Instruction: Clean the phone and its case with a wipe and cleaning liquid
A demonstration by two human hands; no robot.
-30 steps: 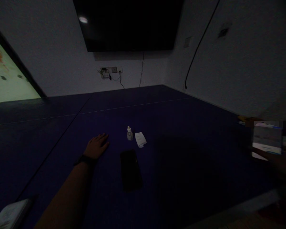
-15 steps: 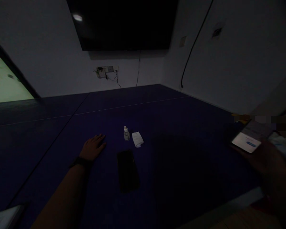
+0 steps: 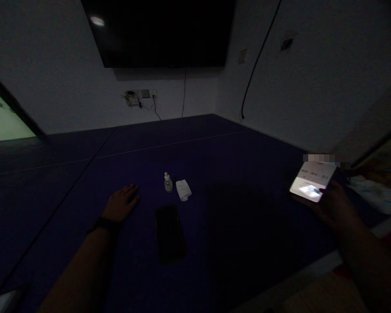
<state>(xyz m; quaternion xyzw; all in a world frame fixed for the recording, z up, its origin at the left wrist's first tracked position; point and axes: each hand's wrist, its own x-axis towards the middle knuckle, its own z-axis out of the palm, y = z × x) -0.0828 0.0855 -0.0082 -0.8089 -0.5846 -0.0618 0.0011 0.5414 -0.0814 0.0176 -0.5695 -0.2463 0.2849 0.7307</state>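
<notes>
My left hand lies flat on the dark blue table, fingers stretched out, a black band round its wrist. Just right of it stands a small clear bottle with a white cap and pale tip. Beside the bottle lies a folded white cloth. A dark phone rests on the table below them, its screen black. At the right, my right hand grips a lit phone above the table, the thumb over the lower part of the bright screen.
A large television hangs on the far wall above a socket strip with cables. A black cable runs down the right wall. White and patterned fabric lies at the right edge. A pale-topped object sits at the lower left.
My right hand has brought the lit phone left and slightly up, and its screen shows brighter. The view has shifted a little to the right. My left hand stays flat on the table.
</notes>
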